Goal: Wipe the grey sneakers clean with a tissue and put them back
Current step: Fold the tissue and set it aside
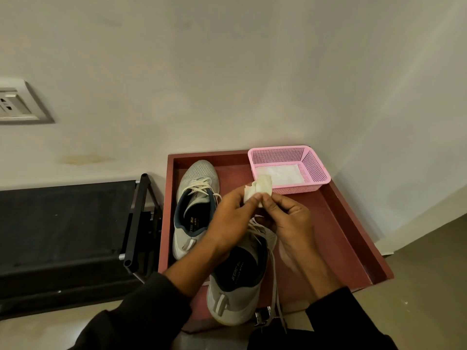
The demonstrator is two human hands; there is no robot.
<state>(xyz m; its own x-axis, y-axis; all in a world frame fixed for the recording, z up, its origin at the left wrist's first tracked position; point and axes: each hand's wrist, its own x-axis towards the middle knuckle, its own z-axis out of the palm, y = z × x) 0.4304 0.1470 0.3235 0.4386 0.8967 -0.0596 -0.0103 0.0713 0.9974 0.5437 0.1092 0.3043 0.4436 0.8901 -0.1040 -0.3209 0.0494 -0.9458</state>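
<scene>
A folded tissue [257, 189] is pinched by both hands [233, 213] [288, 218] together above the sneakers [195, 205]; white tissues [280, 174] are held in the pink basket [314, 168]; the insole lettering cannot be read.

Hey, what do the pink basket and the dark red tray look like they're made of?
Pink perforated basket: likely moulded plastic, going by its uniform grid of holes and smooth rim. Dark red raised-edge tray: probably painted wood or laminate; flat matte surface, square edges.

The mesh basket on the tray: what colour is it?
Pink. The basket shows clearly in the head view, at the tray's far right corner.
</scene>
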